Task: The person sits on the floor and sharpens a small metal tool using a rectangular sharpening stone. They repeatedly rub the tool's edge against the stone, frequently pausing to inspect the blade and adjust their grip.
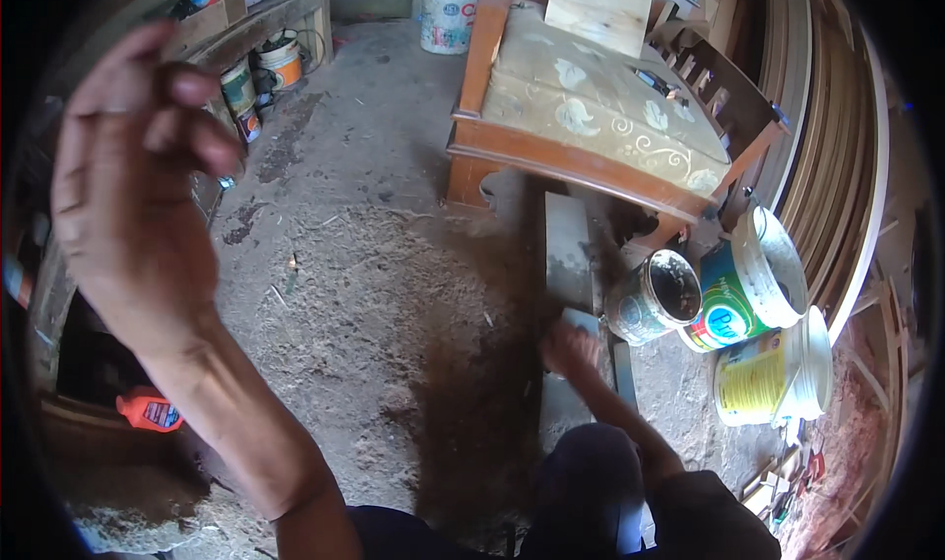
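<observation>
My left hand [148,176] is raised large at the upper left, empty, its fingers loosely bent and apart. Low right of centre, my right hand [571,353] grips a small flat blue-grey piece [581,320] resting on a long grey board [566,220] that lies lengthwise on the floor; its fingertips are partly hidden. A round tin with dark contents [652,304] stands just right of the board, next to a green-and-white bucket [733,304] and a yellow-labelled bucket [763,373].
A wooden bench with a patterned cushion [600,107] stands beyond the board. Timber strips [827,166] line the right. At left are a low timber shelf [276,9], paint cans [276,63] and a red bottle [148,407]. A white pail [448,14] stands behind. Dusty concrete floor [354,294].
</observation>
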`<state>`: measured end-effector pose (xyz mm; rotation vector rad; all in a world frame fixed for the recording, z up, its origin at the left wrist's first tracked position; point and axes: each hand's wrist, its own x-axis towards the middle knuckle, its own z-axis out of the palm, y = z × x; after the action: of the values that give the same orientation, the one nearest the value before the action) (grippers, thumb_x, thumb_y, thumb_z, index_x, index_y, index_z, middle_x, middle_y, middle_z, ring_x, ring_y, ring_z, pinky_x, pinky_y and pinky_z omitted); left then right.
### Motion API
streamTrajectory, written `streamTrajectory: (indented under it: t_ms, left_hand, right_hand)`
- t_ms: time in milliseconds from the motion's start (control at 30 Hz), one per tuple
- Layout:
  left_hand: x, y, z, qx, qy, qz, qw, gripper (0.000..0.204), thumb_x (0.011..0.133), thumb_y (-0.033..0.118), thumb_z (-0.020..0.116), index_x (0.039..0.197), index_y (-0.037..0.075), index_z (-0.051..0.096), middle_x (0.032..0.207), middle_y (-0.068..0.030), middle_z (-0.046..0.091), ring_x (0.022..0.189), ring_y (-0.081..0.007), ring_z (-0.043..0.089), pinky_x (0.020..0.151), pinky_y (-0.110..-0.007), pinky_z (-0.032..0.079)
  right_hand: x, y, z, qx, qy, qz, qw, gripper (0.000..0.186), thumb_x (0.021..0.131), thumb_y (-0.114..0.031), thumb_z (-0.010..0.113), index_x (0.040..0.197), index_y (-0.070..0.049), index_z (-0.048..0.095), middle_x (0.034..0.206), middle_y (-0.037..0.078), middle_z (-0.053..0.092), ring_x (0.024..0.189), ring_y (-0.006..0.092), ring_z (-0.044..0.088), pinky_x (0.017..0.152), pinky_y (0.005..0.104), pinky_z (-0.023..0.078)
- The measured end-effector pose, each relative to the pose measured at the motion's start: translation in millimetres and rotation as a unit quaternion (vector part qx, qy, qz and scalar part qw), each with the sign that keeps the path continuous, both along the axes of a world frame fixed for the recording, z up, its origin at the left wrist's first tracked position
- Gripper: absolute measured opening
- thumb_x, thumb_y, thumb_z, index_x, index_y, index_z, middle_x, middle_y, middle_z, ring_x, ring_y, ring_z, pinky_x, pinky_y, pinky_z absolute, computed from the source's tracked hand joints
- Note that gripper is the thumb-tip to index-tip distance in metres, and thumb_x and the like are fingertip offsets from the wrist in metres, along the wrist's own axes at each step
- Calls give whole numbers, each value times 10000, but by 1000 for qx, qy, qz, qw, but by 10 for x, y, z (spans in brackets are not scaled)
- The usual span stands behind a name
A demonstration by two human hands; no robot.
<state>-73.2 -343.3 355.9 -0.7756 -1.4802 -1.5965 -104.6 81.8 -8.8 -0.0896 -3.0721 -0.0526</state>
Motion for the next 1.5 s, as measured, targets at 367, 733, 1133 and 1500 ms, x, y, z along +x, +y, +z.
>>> streamTrajectory:
  t_ms: [367,733,1133,1500]
  left_hand:
    - [114,-111,2,22,8,12,1000,337,1015,183,534,1243,-61,576,957,-128,647,726,-139,593,615,-226,481]
    - [83,88,85,50,53,-2,997,350,1030,172,499,1278,-70,544,877,-107,625,683,-136,564,595,-235,473]
    - [86,-4,-8,34,11,42,998,372,1021,172,519,1299,-74,548,920,-122,637,672,-135,556,623,-231,449]
    - [152,-235,14,31,2,68,997,353,1019,200,531,1269,-49,564,844,-101,624,690,-132,544,635,-256,446]
  right_hand:
    - [-18,351,250,-57,-89,-21,994,298,867,-360,559,935,-95,676,995,223,697,885,387,698,773,499,564]
    - [-86,317,253,-93,-75,-66,991,268,827,-369,600,935,-136,678,937,172,711,897,379,698,793,518,558]
    - [128,-35,183,-78,-41,41,995,249,837,-340,581,912,-129,692,952,147,717,929,365,692,769,502,565]
    - [-39,357,302,-126,-95,-17,987,363,854,-382,550,1066,-111,664,1095,150,687,1078,357,646,886,513,519]
